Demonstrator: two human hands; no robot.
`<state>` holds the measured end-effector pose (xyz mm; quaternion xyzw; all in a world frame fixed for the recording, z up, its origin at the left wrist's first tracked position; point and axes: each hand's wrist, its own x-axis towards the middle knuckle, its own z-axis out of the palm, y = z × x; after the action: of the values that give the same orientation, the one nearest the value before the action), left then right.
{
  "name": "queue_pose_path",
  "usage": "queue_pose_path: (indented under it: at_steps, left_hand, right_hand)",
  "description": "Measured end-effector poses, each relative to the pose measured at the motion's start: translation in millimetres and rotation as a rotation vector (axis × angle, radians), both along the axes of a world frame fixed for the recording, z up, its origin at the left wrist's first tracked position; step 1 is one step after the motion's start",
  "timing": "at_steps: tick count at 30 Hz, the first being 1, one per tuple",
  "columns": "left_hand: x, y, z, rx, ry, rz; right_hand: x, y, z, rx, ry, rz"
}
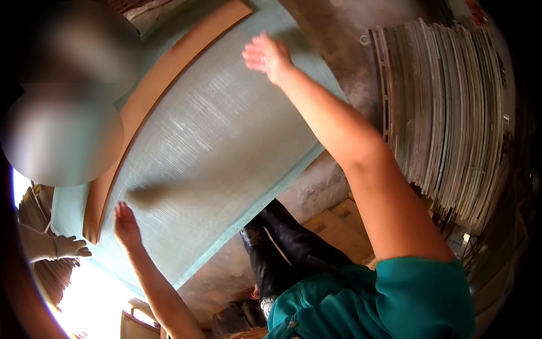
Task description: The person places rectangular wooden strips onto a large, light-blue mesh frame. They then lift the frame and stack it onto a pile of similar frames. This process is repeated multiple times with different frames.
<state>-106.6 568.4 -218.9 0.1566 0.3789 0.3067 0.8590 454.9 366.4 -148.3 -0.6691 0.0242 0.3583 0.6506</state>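
A wide pale green, finely ribbed sheet [226, 141] lies flat in front of me. A long brown ribbed strip [164, 85] stretches across its far side and looks bowed. My left hand [127, 227] is by the strip's near-left end, over the sheet, with fingers stretched out and nothing in them. Farther right, my right hand [270, 57] is over the sheet near the strip's other end. Its fingers are extended, slightly blurred, and hold nothing. Whether either palm touches the sheet I cannot tell.
A co-worker's gloved hand [70, 247] is at the sheet's left corner. Many thin, worn panels [440, 118] stand tightly stacked on the right. Flattened brown cardboard [339, 231] lies on the floor beside my legs. Blurred discs hide the upper left.
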Motion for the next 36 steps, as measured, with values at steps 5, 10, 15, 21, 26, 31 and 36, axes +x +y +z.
queue_pose_path:
  at_steps: [5,10,15,21,26,31,36]
  left_hand:
    - [2,-145,48,-0.166,0.554,-0.240]
    - [-21,-275,112,-0.352,0.824,-0.470]
    - [-21,-345,144,-0.446,1.065,-0.416]
    - [46,-358,166,-0.423,1.039,-0.229]
    - [139,-381,207,-0.154,1.019,-0.312]
    - [187,-433,226,-0.120,0.983,-0.452]
    - [190,-474,254,-0.170,1.050,-0.409]
  right_hand:
    - [-75,-200,10,-0.335,0.068,-0.186]
    - [-204,-438,54,-1.038,0.005,0.359]
    - [-265,-516,99,-1.162,0.319,0.454]
    - [-137,-473,71,-0.980,-0.098,1.089]
    - [10,-366,34,-0.712,-0.209,0.663]
    - [93,-286,45,-0.813,-0.437,0.483]
    - [96,-270,18,-1.092,-0.615,0.550]
